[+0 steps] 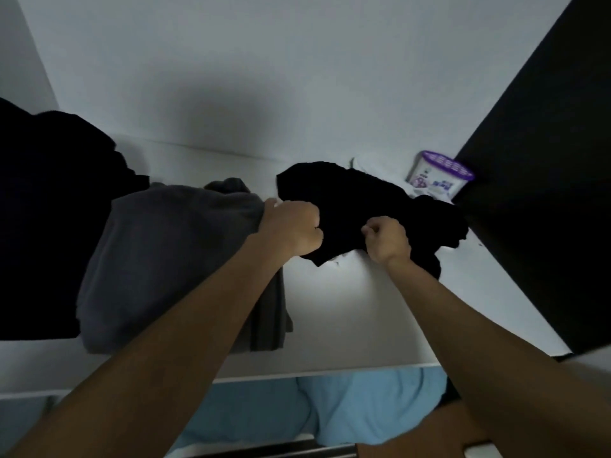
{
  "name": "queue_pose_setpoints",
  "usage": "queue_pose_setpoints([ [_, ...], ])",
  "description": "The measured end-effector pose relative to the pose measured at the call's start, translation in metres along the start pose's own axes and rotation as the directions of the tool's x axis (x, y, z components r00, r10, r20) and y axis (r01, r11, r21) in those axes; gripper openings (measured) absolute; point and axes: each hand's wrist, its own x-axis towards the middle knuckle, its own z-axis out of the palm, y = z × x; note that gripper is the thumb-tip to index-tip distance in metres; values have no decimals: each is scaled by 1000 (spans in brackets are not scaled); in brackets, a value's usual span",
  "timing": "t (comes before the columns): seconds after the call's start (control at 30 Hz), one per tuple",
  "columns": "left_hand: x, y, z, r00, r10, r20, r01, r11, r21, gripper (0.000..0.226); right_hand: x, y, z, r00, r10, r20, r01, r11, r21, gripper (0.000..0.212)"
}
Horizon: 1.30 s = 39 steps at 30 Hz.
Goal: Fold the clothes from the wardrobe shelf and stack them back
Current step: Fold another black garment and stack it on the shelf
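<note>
A crumpled black garment (357, 200) lies on the white wardrobe shelf (347, 309), right of centre. My left hand (291, 229) grips its left edge in a fist. My right hand (386, 239) is curled round a fold near its front edge. To the left sits a folded dark grey garment (165, 259), with my left forearm crossing over its right side. A pile of black clothes (49, 219) fills the shelf's far left.
A white tub with a purple lid (439, 175) stands at the back right corner, with some white cloth (380, 166) beside it. A black side panel (545, 176) bounds the shelf on the right. Light blue fabric (347, 408) shows below the shelf's front edge.
</note>
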Motion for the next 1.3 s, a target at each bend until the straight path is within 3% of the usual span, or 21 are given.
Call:
queue_pose_setpoints([
  [0.07, 3, 10, -2, 998, -63, 30, 67, 984, -167, 31, 5, 0, -14, 997, 56, -54, -43, 976, 215, 19],
  [0.13, 5, 23, -7, 979, -166, 117, 200, 887, -415, 42, 0, -5, -37, 989, 114, -92, -55, 871, 489, 25],
  [0.2, 5, 38, -12, 908, -230, 351, 412, 648, -641, 61, -16, -7, -68, 987, 147, -67, -47, 661, 749, 35],
  [0.27, 7, 53, -11, 803, -149, 577, 590, 344, -731, 84, -38, 0, -97, 994, 88, -64, 6, 542, 840, 36],
  [0.33, 12, 72, -7, 778, -7, 629, 627, 76, -775, 94, -70, 17, -115, 996, -50, -75, 90, 604, 792, 33],
  [0.4, 15, 97, 0, 802, 53, 595, 597, -55, -801, 84, -107, 43, -123, 975, -221, -6, 154, 662, 734, 30],
  [0.5, 8, 147, 16, 831, -34, 555, 556, 68, -828, 36, -149, 89, -129, 882, -420, 213, 178, 716, 675, 28],
  [0.57, 1, 178, 28, 874, -143, 464, 481, 123, -868, 4, -162, 123, -132, 813, -447, 373, 151, 781, 606, 28],
  [0.63, -7, 202, 34, 917, -195, 349, 365, 53, -929, 26, -163, 152, -138, 826, -378, 418, 65, 800, 596, 21],
  [0.67, -13, 212, 32, 937, -194, 292, 298, 5, -955, 31, -161, 165, -140, 855, -288, 431, -67, 764, 642, 20],
  [0.73, -30, 228, 29, 968, -161, 190, 189, -26, -982, 32, -150, 183, -146, 824, -82, 561, -442, 526, 727, 40],
  [0.8, -55, 237, 33, 989, -62, 131, 132, 16, -991, 22, -137, 192, -150, 700, -67, 711, -685, 216, 695, 66],
  [0.83, -71, 240, 38, 994, -3, 111, 111, 102, -989, 17, -132, 191, -152, 663, -138, 736, -730, 96, 676, 72],
  [0.9, -105, 242, 51, 983, 100, 153, 102, 397, -912, 7, -127, 182, -153, 662, -220, 717, -744, -71, 665, 64],
  [0.93, -121, 240, 59, 965, 142, 222, 119, 517, -848, 11, -127, 175, -151, 689, -202, 697, -721, -85, 688, 54],
  [0.97, -137, 238, 67, 937, 183, 297, 150, 560, -815, 15, -128, 168, -150, 711, -172, 681, -699, -68, 712, 44],
  [1.03, -167, 226, 84, 899, 156, 410, 281, 512, -812, 11, -133, 161, -148, 745, -132, 654, -664, -41, 747, 28],
  [1.07, -179, 217, 91, 899, 77, 430, 353, 453, -819, 10, -136, 163, -144, 764, -150, 628, -640, -44, 767, 27],
  [1.17, -204, 193, 108, 870, -295, 395, 471, 264, -842, 19, -156, 182, -139, 738, -220, 638, -658, -22, 753, 38],
  [1.23, -212, 187, 112, 800, -509, 317, 445, 150, -883, 18, -172, 200, -136, 735, -246, 632, -637, 67, 768, 41],
  [1.3, -218, 187, 117, 783, -579, 228, 326, 71, -943, 17, -193, 218, -133, 743, -242, 624, -612, 132, 780, 42],
])
